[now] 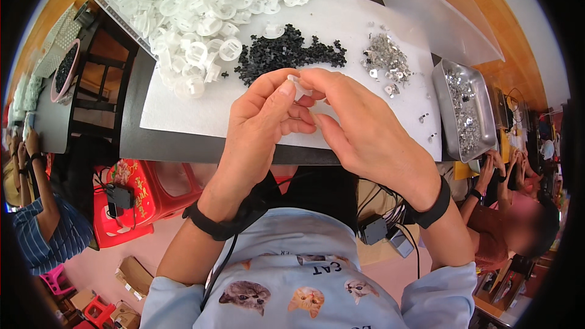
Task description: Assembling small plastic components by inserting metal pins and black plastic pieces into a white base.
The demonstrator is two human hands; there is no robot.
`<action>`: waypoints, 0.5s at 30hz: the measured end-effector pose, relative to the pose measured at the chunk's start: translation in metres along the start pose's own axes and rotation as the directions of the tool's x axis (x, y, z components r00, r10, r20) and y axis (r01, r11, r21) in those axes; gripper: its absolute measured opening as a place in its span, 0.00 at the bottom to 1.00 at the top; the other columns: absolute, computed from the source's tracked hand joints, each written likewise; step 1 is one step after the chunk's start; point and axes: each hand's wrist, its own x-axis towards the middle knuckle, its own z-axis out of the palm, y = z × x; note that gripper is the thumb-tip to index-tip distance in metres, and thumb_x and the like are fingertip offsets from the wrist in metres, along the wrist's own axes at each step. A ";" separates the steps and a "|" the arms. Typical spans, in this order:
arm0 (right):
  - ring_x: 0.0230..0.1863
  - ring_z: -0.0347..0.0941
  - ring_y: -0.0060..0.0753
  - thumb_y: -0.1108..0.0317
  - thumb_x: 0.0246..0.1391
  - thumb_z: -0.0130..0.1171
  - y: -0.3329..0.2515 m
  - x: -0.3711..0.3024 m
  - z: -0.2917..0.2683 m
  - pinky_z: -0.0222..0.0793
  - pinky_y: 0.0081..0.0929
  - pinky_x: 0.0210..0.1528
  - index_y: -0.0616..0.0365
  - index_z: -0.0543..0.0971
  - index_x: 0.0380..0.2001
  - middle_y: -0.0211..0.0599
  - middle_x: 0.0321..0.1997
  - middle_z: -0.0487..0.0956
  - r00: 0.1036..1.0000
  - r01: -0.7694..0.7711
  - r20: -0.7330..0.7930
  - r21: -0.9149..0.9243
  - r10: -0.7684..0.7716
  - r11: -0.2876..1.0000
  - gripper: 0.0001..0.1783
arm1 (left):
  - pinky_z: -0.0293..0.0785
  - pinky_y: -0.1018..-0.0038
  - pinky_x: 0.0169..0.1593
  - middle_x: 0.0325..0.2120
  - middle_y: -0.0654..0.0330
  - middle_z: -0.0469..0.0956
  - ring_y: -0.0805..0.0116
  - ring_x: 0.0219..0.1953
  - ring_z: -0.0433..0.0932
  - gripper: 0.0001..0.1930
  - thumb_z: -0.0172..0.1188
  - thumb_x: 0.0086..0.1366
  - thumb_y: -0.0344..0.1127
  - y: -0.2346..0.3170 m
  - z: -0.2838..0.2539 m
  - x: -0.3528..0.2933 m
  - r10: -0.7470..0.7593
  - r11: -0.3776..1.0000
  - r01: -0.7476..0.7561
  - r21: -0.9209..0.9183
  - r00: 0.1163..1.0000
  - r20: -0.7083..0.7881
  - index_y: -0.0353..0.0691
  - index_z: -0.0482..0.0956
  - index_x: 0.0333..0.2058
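Observation:
Both hands meet over the near edge of the white work surface. My left hand (259,113) pinches a small translucent white plastic part (298,87) between thumb and fingers. Around the same part curl the fingers of my right hand (353,113), its index finger touching the top. Most of the part is hidden by the fingers. Just beyond the hands lies a heap of small black plastic pieces (280,52). A large pile of translucent white round plastic parts (195,0) spreads at the far left, and small shiny metal pieces (387,58) lie to the right.
A metal tray (466,109) of shiny pieces stands at the table's right end. Behind it leans a clear plastic bin (439,9). Red stools (149,189) stand at lower left. One person (52,225) sits at left, another (506,225) at right. Cables run by my wrists.

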 end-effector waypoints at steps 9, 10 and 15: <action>0.41 0.74 0.51 0.82 0.47 0.54 0.005 -0.015 -0.010 0.72 0.37 0.41 0.63 0.68 0.50 0.48 0.42 0.75 0.997 -0.020 -0.068 0.106 0.027 0.994 0.24 | 0.78 0.73 0.41 0.42 0.54 0.78 0.70 0.36 0.78 0.16 0.50 0.69 0.33 0.002 -0.007 -0.001 0.015 0.999 -0.009 -0.046 0.992 0.127 0.32 0.71 0.53; 0.39 0.75 0.46 0.81 0.49 0.54 0.009 -0.017 -0.012 0.73 0.34 0.39 0.62 0.69 0.49 0.46 0.41 0.75 0.992 -0.073 -0.089 0.133 0.086 0.988 0.22 | 0.77 0.73 0.42 0.42 0.53 0.78 0.69 0.37 0.78 0.17 0.50 0.70 0.33 0.001 -0.007 -0.002 0.008 1.000 -0.007 -0.016 0.995 0.102 0.31 0.71 0.53; 0.34 0.76 0.34 0.78 0.53 0.55 0.021 -0.024 -0.020 0.72 0.27 0.34 0.61 0.73 0.44 0.41 0.37 0.77 0.966 -0.214 -0.119 0.138 0.231 0.967 0.14 | 0.76 0.72 0.46 0.43 0.51 0.77 0.68 0.39 0.78 0.17 0.49 0.70 0.32 0.001 -0.007 -0.004 0.015 0.998 -0.020 0.052 0.996 0.090 0.30 0.70 0.54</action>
